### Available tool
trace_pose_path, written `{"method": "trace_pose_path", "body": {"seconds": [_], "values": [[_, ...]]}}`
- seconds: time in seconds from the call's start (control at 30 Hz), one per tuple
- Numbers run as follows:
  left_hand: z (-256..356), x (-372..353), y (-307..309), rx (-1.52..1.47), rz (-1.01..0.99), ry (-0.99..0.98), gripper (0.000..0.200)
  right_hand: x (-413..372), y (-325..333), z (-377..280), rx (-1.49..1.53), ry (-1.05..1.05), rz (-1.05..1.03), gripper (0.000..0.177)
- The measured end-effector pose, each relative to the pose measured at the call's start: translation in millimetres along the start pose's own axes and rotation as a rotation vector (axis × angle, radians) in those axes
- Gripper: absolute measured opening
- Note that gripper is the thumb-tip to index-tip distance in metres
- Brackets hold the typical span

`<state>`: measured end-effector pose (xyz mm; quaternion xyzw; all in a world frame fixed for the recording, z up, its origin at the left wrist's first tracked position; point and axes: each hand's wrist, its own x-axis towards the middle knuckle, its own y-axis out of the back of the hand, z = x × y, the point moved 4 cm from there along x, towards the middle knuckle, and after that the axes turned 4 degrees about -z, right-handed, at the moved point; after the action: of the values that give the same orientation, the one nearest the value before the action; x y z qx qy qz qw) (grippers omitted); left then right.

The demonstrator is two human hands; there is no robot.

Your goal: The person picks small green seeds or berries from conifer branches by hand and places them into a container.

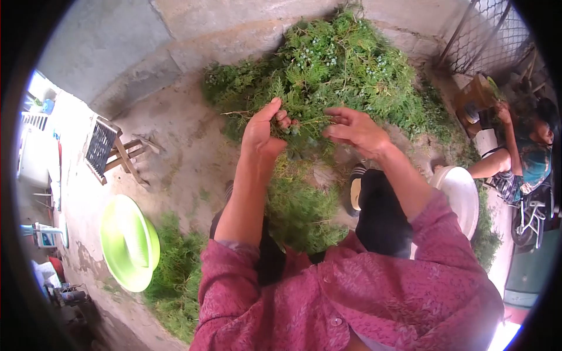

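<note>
My left hand (pixel 264 130) is closed around a sprig of green conifer, its fingers curled in and the thumb pointing up. The sprig's bare stem sticks out to the left, and its leafy end (pixel 313 121) reaches toward my right hand (pixel 356 132). That hand is half-curled with fingers and thumb apart, close to the leafy tip; I cannot make out anything in it. Just beyond both hands rises a large pile of conifer branches (pixel 357 64) bearing small pale blue-green cones. Loose green foliage (pixel 304 205) lies below my hands, between my legs.
A lime-green plastic basin (pixel 120 243) stands tilted at left beside more cut foliage (pixel 175 269). Farther left is a small wooden stool (pixel 114 152). A white bucket (pixel 459 196) is by my right arm. Another person (pixel 530 152) sits at right near a cardboard box (pixel 475 96). A concrete wall (pixel 216 29) closes the back.
</note>
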<state>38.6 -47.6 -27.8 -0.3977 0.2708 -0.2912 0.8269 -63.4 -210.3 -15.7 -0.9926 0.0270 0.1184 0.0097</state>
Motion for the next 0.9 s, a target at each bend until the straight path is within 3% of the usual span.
{"method": "trace_pose_path", "body": {"seconds": [0.07,0.13,0.23,0.33,0.57,0.77,0.9], "values": [[0,-1,0,-0.032,0.02,0.008,0.011,12,-6,2,0.17,-0.016,-0.017,0.043],[4,-7,-3,-0.032,0.195,-0.035,0.01,16,-6,2,0.332,-0.04,-0.014,0.034],[2,0,0,-0.025,0.081,-0.055,0.009,23,3,8,0.375,0.006,-0.049,0.033],[-8,6,-4,-0.019,0.123,-0.038,0.011,18,4,-1,0.448,-0.046,0.038,0.032],[-27,20,-4,-0.024,0.063,-0.031,0.009,15,13,11,0.372,-0.121,0.081,0.033],[-38,15,-18,0.085,0.081,0.013,0.009,14,30,2,0.397,-0.026,0.109,0.023],[-52,16,-14,0.181,0.076,0.13,0.02,12,36,-3,0.422,0.053,0.143,0.02]]}}
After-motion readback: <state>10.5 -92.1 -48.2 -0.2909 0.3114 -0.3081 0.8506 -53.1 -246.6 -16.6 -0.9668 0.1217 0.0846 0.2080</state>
